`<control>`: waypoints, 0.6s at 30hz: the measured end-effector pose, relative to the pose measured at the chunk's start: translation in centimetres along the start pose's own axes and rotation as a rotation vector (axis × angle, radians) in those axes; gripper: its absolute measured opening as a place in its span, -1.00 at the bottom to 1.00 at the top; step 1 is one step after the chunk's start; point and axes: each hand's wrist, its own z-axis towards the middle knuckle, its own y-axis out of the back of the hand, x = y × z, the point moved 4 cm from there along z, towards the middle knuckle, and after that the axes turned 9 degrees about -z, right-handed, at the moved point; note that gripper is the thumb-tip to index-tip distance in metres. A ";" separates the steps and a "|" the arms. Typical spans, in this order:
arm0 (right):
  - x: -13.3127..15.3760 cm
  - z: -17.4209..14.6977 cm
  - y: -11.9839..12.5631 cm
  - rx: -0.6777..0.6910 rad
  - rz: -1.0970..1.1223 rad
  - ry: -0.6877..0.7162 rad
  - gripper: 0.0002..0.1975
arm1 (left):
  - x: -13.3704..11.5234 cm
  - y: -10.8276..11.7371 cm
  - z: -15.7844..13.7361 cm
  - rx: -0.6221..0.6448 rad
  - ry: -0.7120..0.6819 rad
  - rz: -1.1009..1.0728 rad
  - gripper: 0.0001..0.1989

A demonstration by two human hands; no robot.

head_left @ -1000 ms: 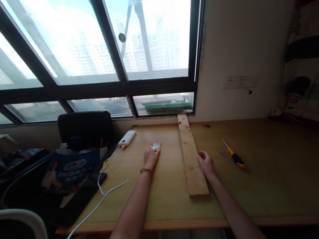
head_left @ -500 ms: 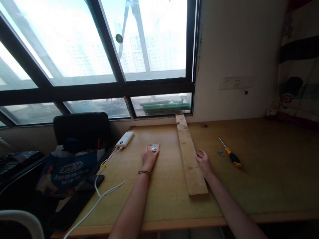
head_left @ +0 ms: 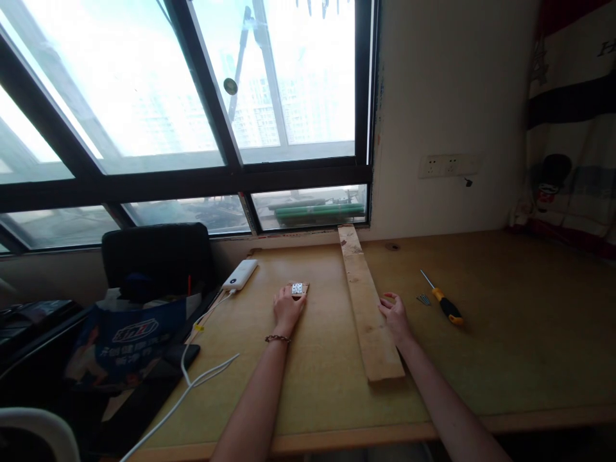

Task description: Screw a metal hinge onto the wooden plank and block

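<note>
My left hand (head_left: 287, 309) is closed with thumb and fingertips at a small silver metal hinge (head_left: 297, 289) with screw holes. The hinge sits over a small piece of wood (head_left: 307, 287), with a dark gap or shadow at its near edge. To the right, a long wooden plank (head_left: 368, 308) lies lengthwise on the table. My right hand (head_left: 394, 316) touches the plank's right edge, its fingers bent and apart. Farther right lie several screws (head_left: 423, 299) and a screwdriver (head_left: 445, 304) with a yellow and black handle.
A white power bank (head_left: 240, 274) with a white cable (head_left: 212, 370) lies at the left edge of the table (head_left: 327, 398). Beyond that edge stand a black chair (head_left: 156, 253) and a blue bag (head_left: 129, 340). Window and wall border the table's far side.
The view has shifted slightly. The hinge looks a little more tilted at my left hand's fingertips. My right hand stays beside the plank.
</note>
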 end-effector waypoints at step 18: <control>2.8 -1.5 -1.2 0.071 -0.283 0.141 -0.65 | -12.2 3.0 -5.5 0.109 -0.203 -0.520 -0.66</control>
